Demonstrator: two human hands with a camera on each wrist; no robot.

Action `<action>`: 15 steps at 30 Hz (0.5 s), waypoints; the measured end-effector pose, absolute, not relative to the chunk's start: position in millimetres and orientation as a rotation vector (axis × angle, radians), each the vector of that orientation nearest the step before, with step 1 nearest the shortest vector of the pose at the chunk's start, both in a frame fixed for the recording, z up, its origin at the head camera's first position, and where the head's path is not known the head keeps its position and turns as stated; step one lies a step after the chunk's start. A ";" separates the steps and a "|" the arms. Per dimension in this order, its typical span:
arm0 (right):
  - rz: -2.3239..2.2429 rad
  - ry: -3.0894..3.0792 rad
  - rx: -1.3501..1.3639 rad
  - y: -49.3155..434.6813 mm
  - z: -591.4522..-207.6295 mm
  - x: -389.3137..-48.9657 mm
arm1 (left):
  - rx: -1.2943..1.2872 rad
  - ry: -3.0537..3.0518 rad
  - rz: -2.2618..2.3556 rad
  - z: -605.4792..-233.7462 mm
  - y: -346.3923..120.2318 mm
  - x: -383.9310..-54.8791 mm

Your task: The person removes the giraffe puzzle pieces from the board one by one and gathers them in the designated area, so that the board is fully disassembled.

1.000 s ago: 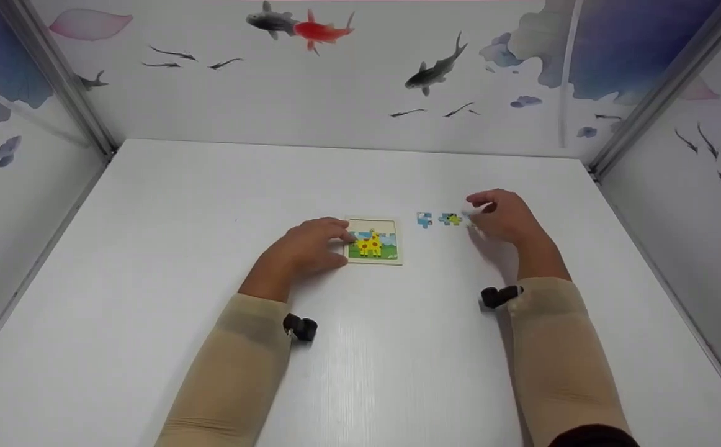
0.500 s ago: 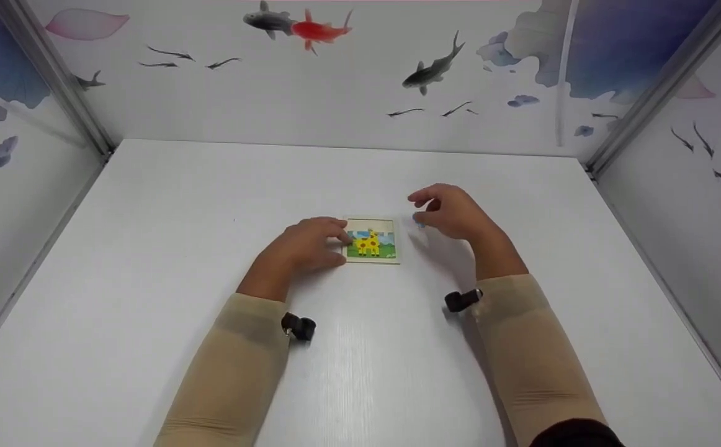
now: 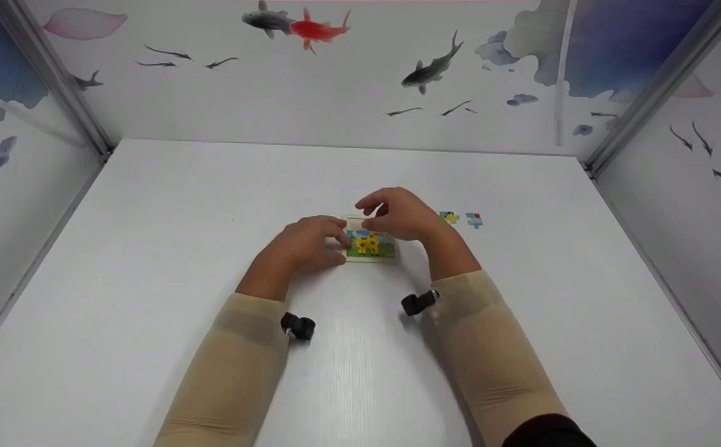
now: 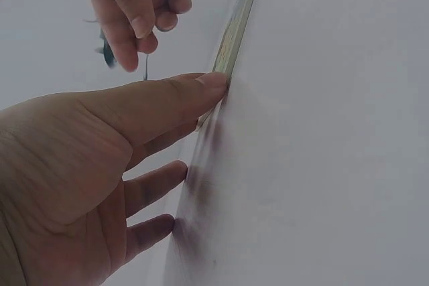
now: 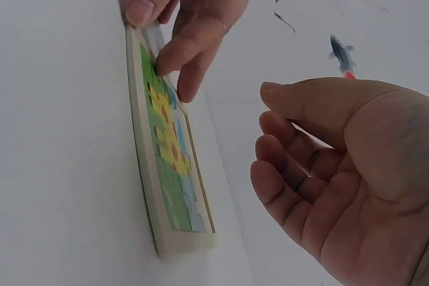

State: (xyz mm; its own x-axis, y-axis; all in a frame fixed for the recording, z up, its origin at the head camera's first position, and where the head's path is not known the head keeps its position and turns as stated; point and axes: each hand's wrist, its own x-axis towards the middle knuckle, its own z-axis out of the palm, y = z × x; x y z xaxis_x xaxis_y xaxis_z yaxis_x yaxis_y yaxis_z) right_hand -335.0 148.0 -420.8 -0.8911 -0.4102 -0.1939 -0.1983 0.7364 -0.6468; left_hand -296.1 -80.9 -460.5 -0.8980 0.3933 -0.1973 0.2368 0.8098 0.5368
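A small wooden tray puzzle [image 3: 370, 261] with a giraffe picture lies on the white table; a bare wooden strip shows along its far side. My left hand [image 3: 311, 244] grips the tray's left end, thumb at the near corner and a fingertip on the picture. In the right wrist view the tray's edge [image 5: 149, 185] runs beneath those fingers. Above the tray's far part is my right hand [image 3: 401, 214], thumb and fingertips curled together, pinching a blue puzzle piece that the fingers mostly hide. In the left wrist view a thin edge [image 4: 146, 66] shows below its fingertips.
Right of the tray lie two loose puzzle pieces, one yellow and green [image 3: 450, 218], the other blue with a red spot [image 3: 474, 220]. White panels with painted fish [image 3: 432, 71] enclose the table at the back and sides.
My right hand has moved left from beside the loose pieces to over the tray. The blue piece nearest the tray has left the table. My left hand stays on the tray.
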 end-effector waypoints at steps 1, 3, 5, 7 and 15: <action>-0.919 2.607 -0.462 145.8 -422.4 -334.7 | 0.481 2.694 0.746 -460.8 -81.0 -296.2; -0.908 2.593 -0.429 142.6 -426.8 -334.4 | 0.480 2.694 0.740 -461.2 -81.2 -296.3; -0.893 2.580 -0.382 141.1 -432.4 -334.8 | 0.482 2.696 0.735 -461.8 -81.3 -296.3; -0.876 2.563 -0.334 140.8 -437.7 -335.3 | 0.482 2.694 0.738 -461.9 -81.5 -296.1; -0.790 2.553 -0.340 141.8 -449.3 -337.7 | 0.474 2.698 0.754 -461.1 -81.7 -295.0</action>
